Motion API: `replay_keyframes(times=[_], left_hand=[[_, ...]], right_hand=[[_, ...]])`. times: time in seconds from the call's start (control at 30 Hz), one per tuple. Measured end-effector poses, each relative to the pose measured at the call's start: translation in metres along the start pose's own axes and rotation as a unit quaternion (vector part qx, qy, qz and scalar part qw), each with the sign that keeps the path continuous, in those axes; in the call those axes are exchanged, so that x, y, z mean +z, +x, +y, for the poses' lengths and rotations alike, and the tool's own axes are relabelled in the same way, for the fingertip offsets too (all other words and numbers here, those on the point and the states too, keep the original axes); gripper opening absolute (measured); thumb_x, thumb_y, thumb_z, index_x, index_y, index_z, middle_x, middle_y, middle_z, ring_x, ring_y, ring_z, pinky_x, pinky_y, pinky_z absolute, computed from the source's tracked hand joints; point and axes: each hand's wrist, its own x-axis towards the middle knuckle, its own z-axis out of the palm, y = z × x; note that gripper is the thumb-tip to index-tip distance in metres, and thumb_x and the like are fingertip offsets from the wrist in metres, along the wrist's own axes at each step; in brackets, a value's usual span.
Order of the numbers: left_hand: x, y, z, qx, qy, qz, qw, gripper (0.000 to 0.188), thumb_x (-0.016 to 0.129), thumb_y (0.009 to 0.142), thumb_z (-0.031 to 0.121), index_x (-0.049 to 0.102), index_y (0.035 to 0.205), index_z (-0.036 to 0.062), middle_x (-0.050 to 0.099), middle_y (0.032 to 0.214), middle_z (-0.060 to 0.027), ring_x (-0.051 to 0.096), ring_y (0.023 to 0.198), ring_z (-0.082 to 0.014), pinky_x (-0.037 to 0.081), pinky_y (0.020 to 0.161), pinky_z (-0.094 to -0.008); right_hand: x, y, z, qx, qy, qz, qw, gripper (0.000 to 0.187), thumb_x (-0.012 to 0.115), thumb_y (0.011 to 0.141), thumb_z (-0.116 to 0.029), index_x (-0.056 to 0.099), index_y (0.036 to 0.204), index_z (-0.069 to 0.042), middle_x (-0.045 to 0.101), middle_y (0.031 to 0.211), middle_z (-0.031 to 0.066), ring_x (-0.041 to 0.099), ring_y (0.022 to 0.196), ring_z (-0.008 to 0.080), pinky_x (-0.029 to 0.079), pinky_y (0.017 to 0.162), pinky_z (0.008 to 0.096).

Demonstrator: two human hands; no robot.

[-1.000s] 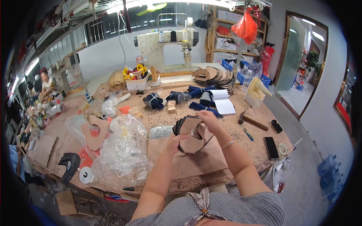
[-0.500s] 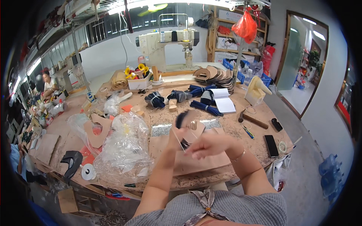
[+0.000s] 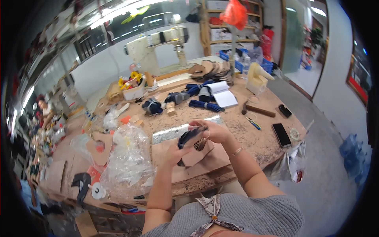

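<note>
My left hand (image 3: pixel 172 155) is wrapped around the lower left part of a small bundle of dark navy and tan cut pieces (image 3: pixel 189 136). At the bundle's upper right end the fingers of my right hand (image 3: pixel 215 131) are bent and closed on it. A thin pale band shows faintly beside those fingers; blur hides how it runs. Under my hands lie flat tan boards (image 3: pixel 197 157) on the workbench, and a grey speckled slab (image 3: pixel 166 135) sits just beyond them. Similar tied navy bundles (image 3: pixel 206 105) lie farther back.
Crumpled clear plastic (image 3: pixel 130 158) covers the bench left of my hands. To the right are a hammer (image 3: pixel 260 111), a phone (image 3: pixel 281 135) and a pale tape roll (image 3: pixel 294 133). An open notebook (image 3: pixel 224 94) lies behind, with a sewing machine (image 3: pixel 158 51) at the back.
The thin band stretched between my hands is no longer drawn out. My right hand has moved up and away from me to the bundle's end. The view has shifted and tilted.
</note>
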Motion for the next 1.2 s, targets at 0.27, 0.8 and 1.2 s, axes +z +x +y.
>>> replay_keyframes(times=[0.27, 0.8, 1.2], left_hand=[[0.032, 0.017, 0.023, 0.068, 0.290, 0.024, 0.954, 0.043, 0.067, 0.084, 0.014, 0.055, 0.124, 0.0015, 0.064, 0.114, -0.0094, 0.063, 0.099, -0.0171, 0.051, 0.082, -0.0302], [0.018, -0.010, -0.057, -0.092, 0.119, 0.206, 0.967, 0.030, 0.062, 0.091, 0.020, 0.061, 0.108, -0.0045, 0.065, 0.102, -0.0090, 0.061, 0.091, -0.0161, 0.048, 0.082, -0.0299], [0.013, -0.017, -0.077, 0.031, -0.006, 0.377, 0.926, 0.046, 0.075, 0.080, 0.008, 0.049, 0.118, -0.0036, 0.055, 0.115, -0.0136, 0.058, 0.100, -0.0193, 0.049, 0.085, -0.0303]], right_hand=[[0.075, -0.005, -0.092, -0.058, -0.613, -0.168, 0.770, 0.056, 0.083, 0.066, -0.026, 0.062, 0.116, -0.009, 0.063, 0.114, 0.0079, 0.053, 0.121, 0.0258, 0.036, 0.106, 0.0442], [-0.036, -0.158, 0.030, -0.158, -0.633, 0.378, 0.657, 0.033, 0.073, 0.075, -0.017, 0.063, 0.105, -0.006, 0.063, 0.109, 0.0157, 0.057, 0.104, 0.0357, 0.044, 0.093, 0.0429], [-0.320, -0.495, -0.062, 0.016, -0.388, 0.724, 0.570, 0.044, 0.074, 0.081, -0.028, 0.064, 0.112, 0.002, 0.069, 0.087, 0.0095, 0.062, 0.073, 0.0163, 0.051, 0.067, 0.0316]])
